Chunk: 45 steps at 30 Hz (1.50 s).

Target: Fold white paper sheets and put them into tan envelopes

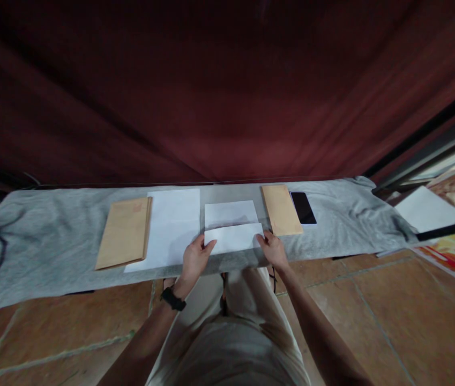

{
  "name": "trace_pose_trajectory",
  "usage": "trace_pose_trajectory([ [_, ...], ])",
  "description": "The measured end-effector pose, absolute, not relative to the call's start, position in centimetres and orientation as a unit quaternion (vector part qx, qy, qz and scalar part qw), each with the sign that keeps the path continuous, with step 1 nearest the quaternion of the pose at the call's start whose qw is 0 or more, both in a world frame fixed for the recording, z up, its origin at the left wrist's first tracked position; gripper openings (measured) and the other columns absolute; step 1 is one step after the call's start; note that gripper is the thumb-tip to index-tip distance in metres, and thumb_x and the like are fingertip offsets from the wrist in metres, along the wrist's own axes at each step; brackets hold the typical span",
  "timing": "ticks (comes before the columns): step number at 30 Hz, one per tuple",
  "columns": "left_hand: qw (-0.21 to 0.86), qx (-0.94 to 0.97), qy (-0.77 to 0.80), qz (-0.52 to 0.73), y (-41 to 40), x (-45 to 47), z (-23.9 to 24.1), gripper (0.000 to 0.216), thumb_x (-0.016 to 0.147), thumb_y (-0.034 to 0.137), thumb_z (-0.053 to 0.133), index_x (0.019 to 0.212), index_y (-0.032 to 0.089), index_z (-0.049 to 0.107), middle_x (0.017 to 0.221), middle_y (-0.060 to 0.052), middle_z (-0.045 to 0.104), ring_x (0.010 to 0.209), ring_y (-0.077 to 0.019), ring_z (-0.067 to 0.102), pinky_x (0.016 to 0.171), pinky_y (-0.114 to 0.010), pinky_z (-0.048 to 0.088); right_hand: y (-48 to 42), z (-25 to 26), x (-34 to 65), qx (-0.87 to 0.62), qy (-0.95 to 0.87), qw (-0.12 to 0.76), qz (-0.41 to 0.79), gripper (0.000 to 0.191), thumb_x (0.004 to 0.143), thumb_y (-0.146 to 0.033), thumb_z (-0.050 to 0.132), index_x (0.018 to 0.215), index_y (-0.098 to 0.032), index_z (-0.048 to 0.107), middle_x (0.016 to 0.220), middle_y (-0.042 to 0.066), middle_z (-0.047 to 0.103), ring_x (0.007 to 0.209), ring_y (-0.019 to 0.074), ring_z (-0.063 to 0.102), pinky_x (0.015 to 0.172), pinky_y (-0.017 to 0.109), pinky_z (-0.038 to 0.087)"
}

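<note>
Centrally, a white paper strip spans the space between the two hands, at the near edge of a bench draped in grey cloth. The left hand pinches its left end, thumb on top; the right hand grips the opposite end likewise, thumb over the paper, the other fingers partly hidden. Directly beyond the strip's far edge shows a white paper panel; whether the two are one folded sheet cannot be told.

To the left lies a larger white sheet, flat, its left side partly covered by a stack of brown envelopes. On the other side, just beyond the right hand, rests a single-looking brown envelope, with a dark-screened smartphone right beside it. A black wristwatch circles the left wrist. Behind the bench hangs a dark red curtain; brown floor tiles show below.
</note>
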<state>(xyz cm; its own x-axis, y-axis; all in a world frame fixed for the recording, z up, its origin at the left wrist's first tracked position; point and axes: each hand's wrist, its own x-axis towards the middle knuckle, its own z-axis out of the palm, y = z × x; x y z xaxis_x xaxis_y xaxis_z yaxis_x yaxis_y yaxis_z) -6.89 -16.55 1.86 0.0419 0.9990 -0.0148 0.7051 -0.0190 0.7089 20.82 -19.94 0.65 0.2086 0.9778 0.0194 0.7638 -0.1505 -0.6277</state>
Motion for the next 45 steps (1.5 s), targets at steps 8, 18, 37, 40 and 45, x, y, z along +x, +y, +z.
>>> trace_pose_trajectory([
  [8, 0.215, 0.636, 0.728, 0.139, -14.6, -4.6, 3.6, 0.027, 0.095, 0.039, 0.061, 0.117, 0.024, 0.063, 0.093, -0.003, 0.075, 0.083, -0.0206, 0.071, 0.066, -0.026, 0.044, -18.8, 1.9, 19.3, -0.79, -0.568, 0.152, 0.173, 0.023, 0.102, -0.031, 0.049, 0.111, -0.02, 0.067, 0.105, 0.01, 0.077, 0.092, 0.0211, 0.072, 0.071, 0.024, 0.043],
  [18, 0.289, 0.609, 0.684, 0.28, -15.0, -5.4, 2.3, 0.054, 0.094, 0.041, 0.061, 0.142, 0.019, 0.052, 0.074, 0.002, 0.065, 0.065, -0.0162, 0.061, 0.062, -0.025, 0.042, -17.9, 2.4, 18.8, -0.813, -0.541, 0.118, 0.177, 0.026, 0.101, -0.031, 0.052, 0.119, -0.021, 0.068, 0.111, 0.012, 0.077, 0.097, 0.0216, 0.073, 0.073, 0.023, 0.046],
  [37, 0.271, 0.614, 0.713, 0.2, -13.5, -5.2, 2.2, 0.033, 0.089, 0.027, 0.066, 0.121, 0.025, 0.07, 0.087, -0.001, 0.073, 0.079, -0.0187, 0.068, 0.071, -0.027, 0.047, -16.5, 2.0, 18.8, -0.822, -0.519, 0.149, 0.18, 0.029, 0.1, -0.033, 0.049, 0.117, -0.019, 0.068, 0.094, 0.012, 0.076, 0.087, 0.0237, 0.072, 0.068, 0.027, 0.042],
  [40, 0.274, 0.611, 0.717, 0.194, -13.0, -5.1, 2.2, 0.035, 0.089, 0.027, 0.066, 0.123, 0.026, 0.069, 0.09, -0.001, 0.074, 0.082, -0.0192, 0.069, 0.073, -0.027, 0.049, -16.4, 1.6, 19.0, -0.817, -0.505, 0.205, 0.19, 0.03, 0.1, -0.038, 0.046, 0.113, -0.02, 0.067, 0.087, 0.008, 0.074, 0.081, 0.0216, 0.069, 0.066, 0.026, 0.041],
  [45, 0.271, 0.601, 0.731, 0.177, -12.6, -4.9, 2.1, 0.036, 0.089, 0.029, 0.066, 0.124, 0.026, 0.069, 0.095, -0.002, 0.075, 0.085, -0.0201, 0.07, 0.075, -0.027, 0.05, -17.1, 0.8, 19.4, -0.781, -0.481, 0.335, 0.215, 0.039, 0.096, -0.043, 0.045, 0.12, -0.019, 0.062, 0.076, 0.001, 0.066, 0.071, 0.0195, 0.064, 0.065, 0.026, 0.043],
])
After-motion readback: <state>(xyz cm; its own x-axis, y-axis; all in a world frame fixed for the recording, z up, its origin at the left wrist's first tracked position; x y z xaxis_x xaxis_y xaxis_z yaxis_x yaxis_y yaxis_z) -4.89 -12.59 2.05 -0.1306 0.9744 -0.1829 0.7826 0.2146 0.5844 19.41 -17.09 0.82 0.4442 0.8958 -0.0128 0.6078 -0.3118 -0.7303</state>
